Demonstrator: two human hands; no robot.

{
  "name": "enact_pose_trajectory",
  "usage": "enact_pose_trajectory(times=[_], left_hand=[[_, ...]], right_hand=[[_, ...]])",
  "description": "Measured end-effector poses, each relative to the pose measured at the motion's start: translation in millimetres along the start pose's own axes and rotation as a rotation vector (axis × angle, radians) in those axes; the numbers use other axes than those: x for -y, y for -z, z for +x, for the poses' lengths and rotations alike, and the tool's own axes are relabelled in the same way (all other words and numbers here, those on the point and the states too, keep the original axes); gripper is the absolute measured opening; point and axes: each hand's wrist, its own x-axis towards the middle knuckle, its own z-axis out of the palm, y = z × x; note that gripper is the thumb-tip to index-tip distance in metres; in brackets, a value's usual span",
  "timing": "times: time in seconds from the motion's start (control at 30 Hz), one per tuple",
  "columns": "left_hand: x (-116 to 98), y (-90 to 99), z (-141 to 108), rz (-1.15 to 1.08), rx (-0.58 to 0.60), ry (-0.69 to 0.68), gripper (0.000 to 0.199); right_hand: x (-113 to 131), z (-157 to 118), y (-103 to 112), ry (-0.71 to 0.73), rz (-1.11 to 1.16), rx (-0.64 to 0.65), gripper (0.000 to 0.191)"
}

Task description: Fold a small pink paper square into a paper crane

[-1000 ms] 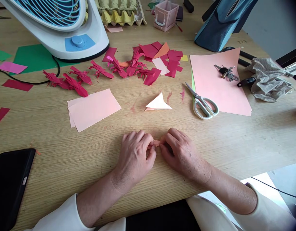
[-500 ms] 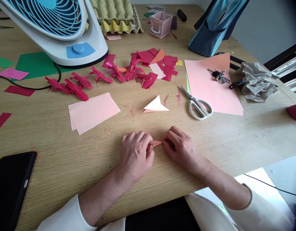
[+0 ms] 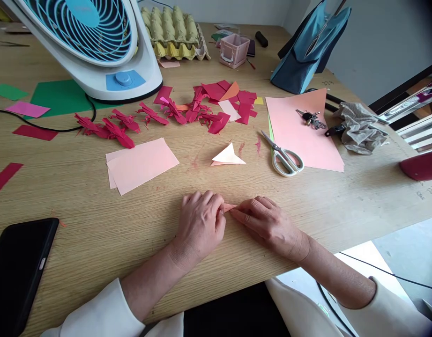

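A small piece of folded pink paper (image 3: 229, 207) lies low on the table between my hands, largely covered by them. My left hand (image 3: 203, 222) is closed on its left part, thumb and fingers pinching it. From the other side my right hand (image 3: 268, 223) has its fingers pressed together on the pointed right end. Just beyond them sits another folded pink paper (image 3: 228, 155) with a pointed top, touched by neither hand. Two pink paper rectangles (image 3: 142, 164) overlap to the left of it. White-handled scissors (image 3: 286, 161) lie to the right.
Red folded paper figures (image 3: 119, 131) and red scraps (image 3: 244, 100) spread across the middle. A fan (image 3: 131, 84) stands back left, egg trays (image 3: 174, 35) behind. Keys (image 3: 311, 119) rest on large pink sheets (image 3: 300, 140). A phone (image 3: 19, 271) lies left; a blue bag (image 3: 300, 61) stands back right.
My right hand's fingers have straightened and slid left along the paper's tip. My left hand keeps its hold. The camera view has shifted slightly.
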Motion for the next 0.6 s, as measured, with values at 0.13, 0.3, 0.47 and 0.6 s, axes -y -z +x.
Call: enact_pose_trajectory(times=[0.13,0.3,0.47,0.6], left_hand=[[-0.1,-0.3,0.3,-0.012,-0.011,0.004,0.008],[0.0,-0.2,0.6,-0.004,-0.009,0.007,0.008],[-0.6,0.4,1.0,0.007,0.0,0.008,0.008],[-1.1,0.7,0.9,0.01,0.0,0.012,0.008]], right_hand=[[-0.5,-0.9,-0.5,0.015,-0.014,0.007,0.036],[-0.6,-1.2,-1.3,0.011,-0.024,0.004,0.036],[-0.6,-0.4,-3.1,0.005,-0.041,-0.011,0.036],[-0.8,-1.0,-4.1,0.0,-0.054,-0.039,0.035]])
